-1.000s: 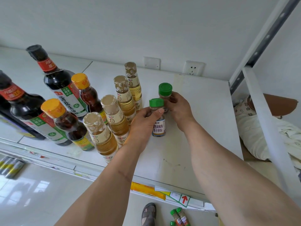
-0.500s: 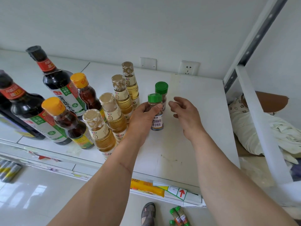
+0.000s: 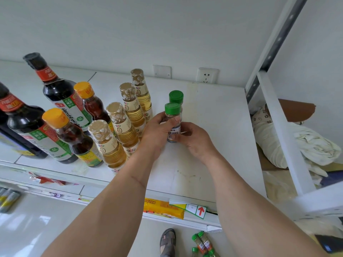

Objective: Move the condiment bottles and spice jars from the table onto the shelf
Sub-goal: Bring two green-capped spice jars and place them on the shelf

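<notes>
So the white shelf (image 3: 213, 127) takes up most of the view, with a white wall behind it carrying a wall socket (image 3: 207, 75) and a blank switch plate (image 3: 161, 71).

Biggest things on it are the dark soy sauce bottles (image 3: 55, 89) at the left, black caps and red neck labels. In front of those, two smaller dark sauce bottles with orange caps (image 3: 74, 134). Then a diagonal row of four pale golden bottles (image 3: 128, 117) with clear shrink-wrapped tops, running from the front edge back toward the wall.

Right of that row are the two green-capped spice jars. The front spice jar (image 3: 173, 123) stands upright on the shelf, and both hands are on it: the left hand (image 3: 157, 130) wraps round its left side with the thumb across the glass just under the cap, and the right hand (image 3: 196, 140) pinches the lower part at the label with fingertips. The rear spice jar (image 3: 176, 98) sits just behind it, touching or nearly so, can't really tell which.

Down below the shelf edge, more green-capped jars (image 3: 203, 242) lie near a sandalled foot (image 3: 168, 242).
</notes>
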